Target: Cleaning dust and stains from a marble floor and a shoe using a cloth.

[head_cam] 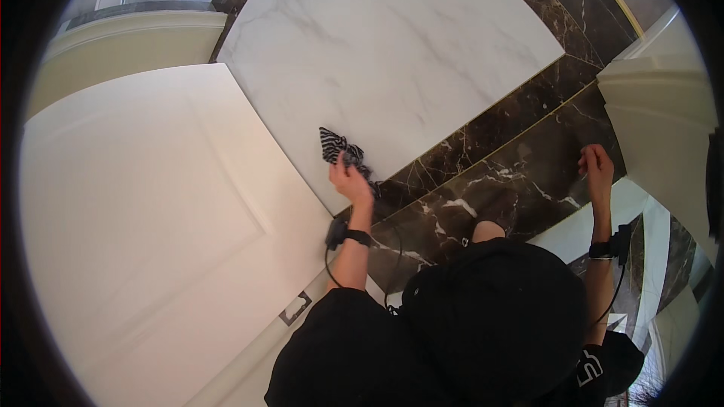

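A black-and-white striped cloth (pixel 334 147) is bunched up in my left hand (pixel 350 183), its pointed end sticking out past the fingers. Beneath them lies the white marble floor (pixel 396 68), near its corner with a dark marble border (pixel 464 141). Whether the cloth touches the floor is hard to tell. My right hand (pixel 598 172) hangs out to the right over dark brown marble (pixel 526 164), holding nothing, its fingers loosely bent and slightly apart. Each wrist wears a black strap with a cabled device.
To the left stands a white panelled door (pixel 141 181), close to my left arm. A metal strike plate (pixel 295 308) sits in the frame beside it. Cream moulding (pixel 650 107) rises on the right. A black cap (pixel 498 316) covers much of the lower middle.
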A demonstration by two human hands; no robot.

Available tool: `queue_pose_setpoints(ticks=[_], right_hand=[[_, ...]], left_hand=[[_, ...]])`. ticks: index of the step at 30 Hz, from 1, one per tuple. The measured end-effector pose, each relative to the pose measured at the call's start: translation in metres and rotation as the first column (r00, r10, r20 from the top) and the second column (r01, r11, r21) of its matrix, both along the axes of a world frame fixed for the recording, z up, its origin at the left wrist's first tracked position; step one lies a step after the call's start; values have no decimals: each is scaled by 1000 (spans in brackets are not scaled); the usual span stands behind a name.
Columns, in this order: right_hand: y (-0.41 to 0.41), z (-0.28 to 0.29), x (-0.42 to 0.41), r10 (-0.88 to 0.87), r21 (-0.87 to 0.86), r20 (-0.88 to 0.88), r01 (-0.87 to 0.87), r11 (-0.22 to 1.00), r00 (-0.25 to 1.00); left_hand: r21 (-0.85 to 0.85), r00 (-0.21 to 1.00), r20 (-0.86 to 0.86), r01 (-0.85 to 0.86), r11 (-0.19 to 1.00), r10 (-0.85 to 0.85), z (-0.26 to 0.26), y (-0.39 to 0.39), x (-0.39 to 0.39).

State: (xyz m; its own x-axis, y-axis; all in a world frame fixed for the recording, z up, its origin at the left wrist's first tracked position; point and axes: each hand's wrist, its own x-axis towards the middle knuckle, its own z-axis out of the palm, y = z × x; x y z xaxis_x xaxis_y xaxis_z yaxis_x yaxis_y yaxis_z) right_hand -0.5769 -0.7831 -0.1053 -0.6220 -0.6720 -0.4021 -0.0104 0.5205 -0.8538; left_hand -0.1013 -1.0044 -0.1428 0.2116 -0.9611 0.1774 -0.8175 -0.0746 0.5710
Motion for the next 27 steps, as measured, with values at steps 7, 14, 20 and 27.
queue_pose_setpoints(ticks=[7,14,20,27], right_hand=[[23,-15,-8,-68,14,30,68,998,997],[19,0,-12,-32,42,-74,35,998,997],[37,-5,-29,-109,23,-70,111,994,992],[22,-17,-15,-39,39,-26,40,998,999]], left_hand=[[-27,767,-69,638,769,-638,-14,74,-188],[-87,391,-658,809,581,-643,4,116,-305],[-2,715,-496,567,824,-493,33,10,-216],[-179,988,-140,-93,979,69,2,-129,9]])
